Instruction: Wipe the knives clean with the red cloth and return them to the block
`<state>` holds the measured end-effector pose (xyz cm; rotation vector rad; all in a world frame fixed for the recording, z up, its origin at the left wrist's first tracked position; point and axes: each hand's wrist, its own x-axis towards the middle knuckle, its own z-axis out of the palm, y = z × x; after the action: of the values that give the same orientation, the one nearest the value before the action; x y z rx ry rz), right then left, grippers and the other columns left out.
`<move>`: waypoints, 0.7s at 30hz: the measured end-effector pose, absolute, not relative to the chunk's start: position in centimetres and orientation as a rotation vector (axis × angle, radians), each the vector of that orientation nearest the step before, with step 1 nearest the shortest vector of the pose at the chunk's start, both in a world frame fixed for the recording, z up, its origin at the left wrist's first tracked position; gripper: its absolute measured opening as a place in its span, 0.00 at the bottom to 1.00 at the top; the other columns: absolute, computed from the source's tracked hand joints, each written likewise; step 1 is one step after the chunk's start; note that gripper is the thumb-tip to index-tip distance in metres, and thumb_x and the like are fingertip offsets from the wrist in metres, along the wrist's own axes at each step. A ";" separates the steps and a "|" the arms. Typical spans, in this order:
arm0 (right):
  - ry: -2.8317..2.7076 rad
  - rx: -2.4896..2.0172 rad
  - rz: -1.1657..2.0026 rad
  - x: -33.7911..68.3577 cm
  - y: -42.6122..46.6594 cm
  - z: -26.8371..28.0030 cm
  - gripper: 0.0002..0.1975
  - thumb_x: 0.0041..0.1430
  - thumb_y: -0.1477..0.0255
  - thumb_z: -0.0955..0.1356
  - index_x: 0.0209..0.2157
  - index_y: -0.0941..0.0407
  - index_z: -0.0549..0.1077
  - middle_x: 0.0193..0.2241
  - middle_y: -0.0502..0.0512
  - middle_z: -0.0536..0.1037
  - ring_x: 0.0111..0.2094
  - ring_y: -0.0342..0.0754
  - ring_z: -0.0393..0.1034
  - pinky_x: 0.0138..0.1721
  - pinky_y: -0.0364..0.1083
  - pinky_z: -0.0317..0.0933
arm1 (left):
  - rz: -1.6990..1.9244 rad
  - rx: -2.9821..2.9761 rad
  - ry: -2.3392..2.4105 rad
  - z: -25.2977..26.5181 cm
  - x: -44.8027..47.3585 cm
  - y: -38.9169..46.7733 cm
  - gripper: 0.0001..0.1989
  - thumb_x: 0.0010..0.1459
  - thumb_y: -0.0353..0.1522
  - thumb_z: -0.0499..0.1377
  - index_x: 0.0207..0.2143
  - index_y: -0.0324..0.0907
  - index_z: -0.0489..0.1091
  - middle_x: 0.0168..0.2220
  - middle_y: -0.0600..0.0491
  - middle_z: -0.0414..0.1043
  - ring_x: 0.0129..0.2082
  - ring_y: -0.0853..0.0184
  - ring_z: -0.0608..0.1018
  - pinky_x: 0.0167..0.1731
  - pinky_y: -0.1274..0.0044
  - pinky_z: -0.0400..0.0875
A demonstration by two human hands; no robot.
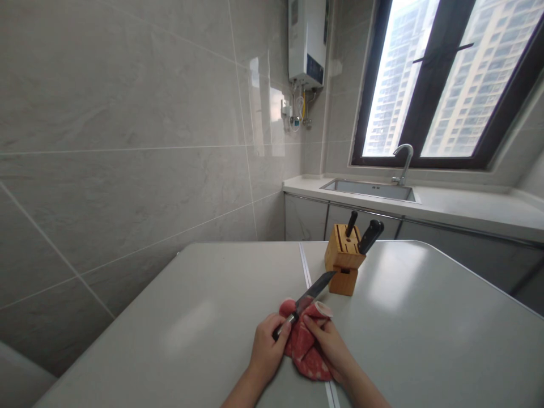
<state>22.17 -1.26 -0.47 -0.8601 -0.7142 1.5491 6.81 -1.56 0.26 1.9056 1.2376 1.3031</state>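
Observation:
My left hand [268, 345] is closed around the black handle of a kitchen knife [315, 287], whose blade points away and to the right, its tip near the foot of the knife block. Bunched in my right hand [330, 344] is a red cloth [306, 358] with pale patches. Part of the cloth lies under and against the blade close to the handle, and a fold shows on the knife's far left side. The wooden knife block [343, 258] stands just beyond, with two black-handled pieces in its slots.
The white folding table [212, 317] has a metal seam down its middle. Behind it runs a counter [463, 201] with a sink [369, 190] and a faucet [406, 161]. A tiled wall [148, 187] borders the left, and a water heater [308, 42] hangs in the corner.

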 end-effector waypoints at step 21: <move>-0.751 -0.869 1.546 22.3 -1.3 -0.2 0.19 0.42 0.65 0.74 0.35 0.58 0.70 0.31 0.56 0.78 0.35 0.53 0.73 0.42 0.52 0.64 | 1.149 2.091 1.158 -0.5 6.8 -1.8 0.12 0.57 0.35 0.54 0.23 0.39 0.66 0.24 0.53 0.68 0.26 0.69 0.68 0.29 0.79 0.60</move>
<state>22.31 -1.32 -0.25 -0.8690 -0.7513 1.5460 6.85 -1.76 -0.53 2.0914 1.1581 1.1490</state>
